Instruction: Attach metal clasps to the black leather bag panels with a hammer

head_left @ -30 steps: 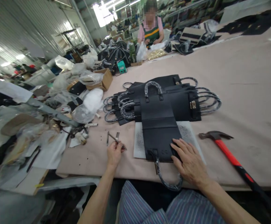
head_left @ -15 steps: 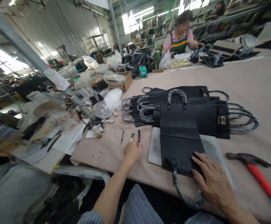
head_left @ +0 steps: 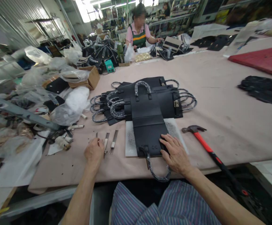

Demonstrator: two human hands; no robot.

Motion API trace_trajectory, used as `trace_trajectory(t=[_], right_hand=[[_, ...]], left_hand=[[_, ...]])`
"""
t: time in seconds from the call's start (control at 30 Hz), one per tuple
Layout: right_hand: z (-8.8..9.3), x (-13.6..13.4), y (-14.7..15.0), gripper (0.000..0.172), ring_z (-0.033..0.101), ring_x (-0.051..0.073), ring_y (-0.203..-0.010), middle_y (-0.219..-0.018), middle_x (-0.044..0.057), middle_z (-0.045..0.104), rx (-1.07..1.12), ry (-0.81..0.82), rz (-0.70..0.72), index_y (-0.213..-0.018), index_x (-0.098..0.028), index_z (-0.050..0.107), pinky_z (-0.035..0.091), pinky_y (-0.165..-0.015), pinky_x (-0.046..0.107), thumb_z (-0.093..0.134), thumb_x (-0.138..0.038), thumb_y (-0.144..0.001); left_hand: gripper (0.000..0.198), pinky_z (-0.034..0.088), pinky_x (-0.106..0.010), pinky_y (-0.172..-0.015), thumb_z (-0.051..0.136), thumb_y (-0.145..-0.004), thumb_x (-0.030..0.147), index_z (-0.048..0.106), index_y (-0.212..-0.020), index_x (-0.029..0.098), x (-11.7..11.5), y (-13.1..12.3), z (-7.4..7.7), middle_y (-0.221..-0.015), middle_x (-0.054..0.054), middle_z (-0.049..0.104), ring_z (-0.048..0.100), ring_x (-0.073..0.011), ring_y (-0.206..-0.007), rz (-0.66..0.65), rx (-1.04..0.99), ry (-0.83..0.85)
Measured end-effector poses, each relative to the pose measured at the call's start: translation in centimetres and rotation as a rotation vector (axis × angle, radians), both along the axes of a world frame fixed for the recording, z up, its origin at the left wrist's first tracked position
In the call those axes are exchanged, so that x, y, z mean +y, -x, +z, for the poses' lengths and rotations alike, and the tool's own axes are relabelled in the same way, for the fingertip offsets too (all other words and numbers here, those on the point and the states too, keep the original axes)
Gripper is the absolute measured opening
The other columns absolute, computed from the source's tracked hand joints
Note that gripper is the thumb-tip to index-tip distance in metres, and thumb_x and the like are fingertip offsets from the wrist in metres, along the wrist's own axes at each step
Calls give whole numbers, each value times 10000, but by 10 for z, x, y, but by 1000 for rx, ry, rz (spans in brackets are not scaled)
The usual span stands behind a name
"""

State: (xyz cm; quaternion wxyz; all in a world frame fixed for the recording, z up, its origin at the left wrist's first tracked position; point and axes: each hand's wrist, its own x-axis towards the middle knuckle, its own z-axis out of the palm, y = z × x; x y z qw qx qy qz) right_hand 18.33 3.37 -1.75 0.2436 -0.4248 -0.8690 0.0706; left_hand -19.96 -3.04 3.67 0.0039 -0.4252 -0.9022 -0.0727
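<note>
My left hand (head_left: 94,151) is closed at the left of the table, and the tip of a thin metal rod (head_left: 96,135) pokes out above its fingers. Just right of it lie two metal pronged punches (head_left: 113,142), one with its lower end near my fingertips. My right hand (head_left: 175,153) lies flat, fingers spread, on the right edge of a black leather bag panel (head_left: 147,132). Under the panel is a pale speckled slab (head_left: 130,140). A plastic-wrapped handle (head_left: 158,176) hangs from the panel toward me.
Black bag pieces with wrapped handles (head_left: 117,109) are stacked behind the panel. A claw hammer with a red and black handle (head_left: 203,142) lies to the right. Plastic bags (head_left: 67,106) and a cardboard box (head_left: 92,78) crowd the left. A co-worker (head_left: 139,32) sits across the table.
My left hand has shifted from the middle punch to the thin rod at the left. My right hand stays on the panel. The view has turned to the right.
</note>
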Motion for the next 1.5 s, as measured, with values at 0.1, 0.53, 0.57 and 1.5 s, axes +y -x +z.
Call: trace_trajectory(t=[0.1, 0.53, 0.57, 1.5], right_hand=[[3, 0, 1, 397, 388, 328, -1420, -1504, 119, 485, 0, 4, -6, -1322, -169, 580, 305, -1169, 561, 484, -298, -959], [-10, 6, -3, 424, 455, 369, -1360, -1463, 140, 519, 40, -109, 44, -1298, -148, 585, 337, -1128, 584, 418, -380, -984], [-12, 6, -3, 431, 459, 373, -1356, -1460, 142, 521, 48, -113, 47, -1298, -149, 583, 342, -1123, 589, 410, -389, -984], [5, 1, 1, 424, 385, 337, -1413, -1499, 116, 493, 32, 28, -14, -1324, -160, 591, 282, -1180, 563, 522, -287, -925]], left_hand=[[383, 505, -397, -871, 557, -930, 381, 680, -1178, 115, 4, 27, -6, -1197, -209, 684, 658, -354, -1101, 39, 29, 57], [74, 494, -270, -645, 711, -730, 164, 672, -670, 148, 34, 67, -1, -616, -98, 697, 717, -243, -698, 212, -415, 257], [89, 483, -265, -603, 710, -731, 166, 662, -658, 145, 34, 68, -2, -538, -70, 650, 686, -222, -607, 231, -460, 239], [449, 585, -280, -742, 855, -709, 304, 605, -1052, 156, 49, -173, 1, -869, -16, 695, 756, -198, -832, -233, -1717, -524]])
